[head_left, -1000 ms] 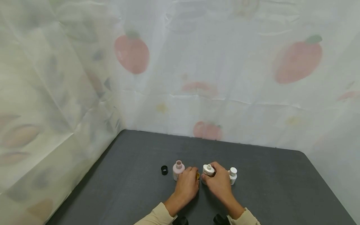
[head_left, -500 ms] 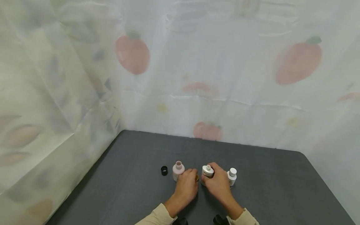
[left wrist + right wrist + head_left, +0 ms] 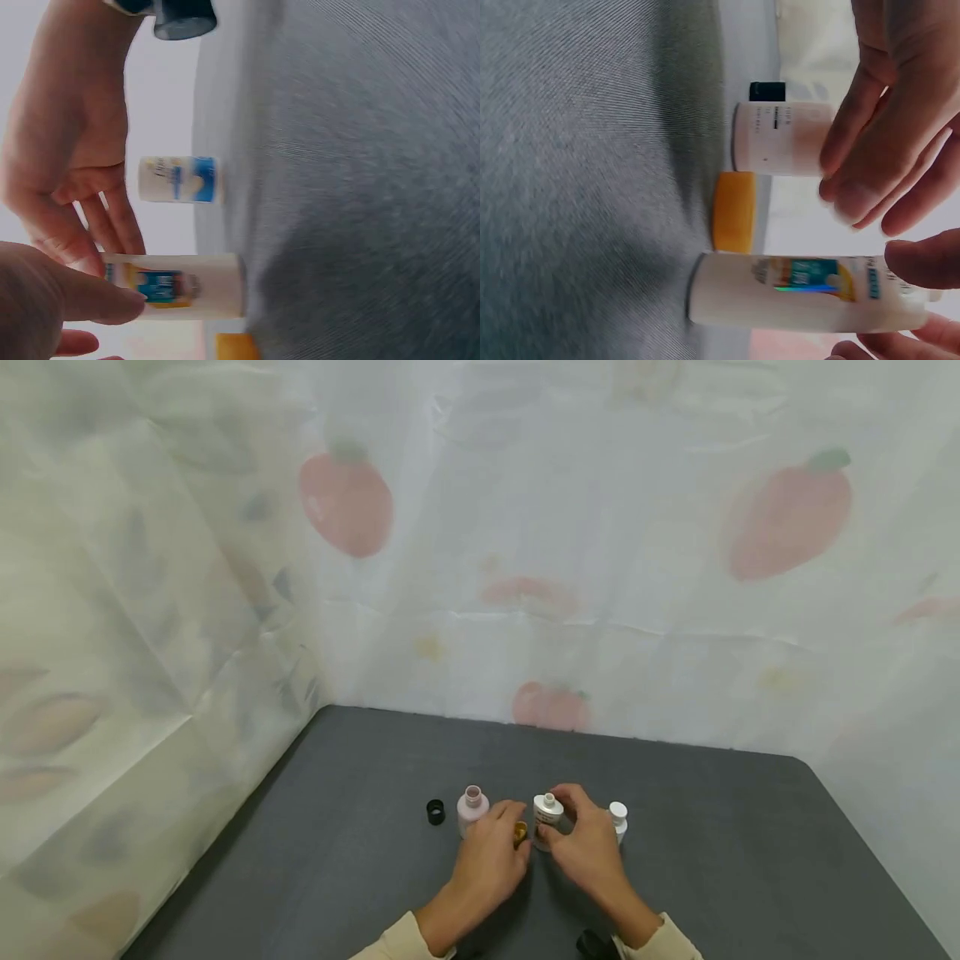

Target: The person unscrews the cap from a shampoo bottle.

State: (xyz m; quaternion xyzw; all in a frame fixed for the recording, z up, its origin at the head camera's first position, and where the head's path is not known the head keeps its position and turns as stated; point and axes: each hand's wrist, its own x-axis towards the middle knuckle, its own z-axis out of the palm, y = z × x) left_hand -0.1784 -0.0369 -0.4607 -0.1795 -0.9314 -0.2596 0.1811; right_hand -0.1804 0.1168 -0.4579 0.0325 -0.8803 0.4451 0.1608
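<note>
In the head view my right hand grips an uncapped white bottle, which stands upright on the table. Its thumb presses the upper part of the bottle in the right wrist view. My left hand hovers beside this bottle with loosely bent fingers and nothing in them. Just below those fingers an orange cap rests on the table, between the white bottle and an uncapped pale pink bottle. The left hand partly hides the pink bottle in the head view.
A second white bottle, with its white cap on, stands right of my right hand, partly covered by it. A black cap lies left of the pink bottle. A printed sheet hangs behind the dark grey table.
My left hand has loosened and lifted a little off the orange cap, which shows more now. The right hand keeps its hold on the white bottle. The head view has shifted slightly.
</note>
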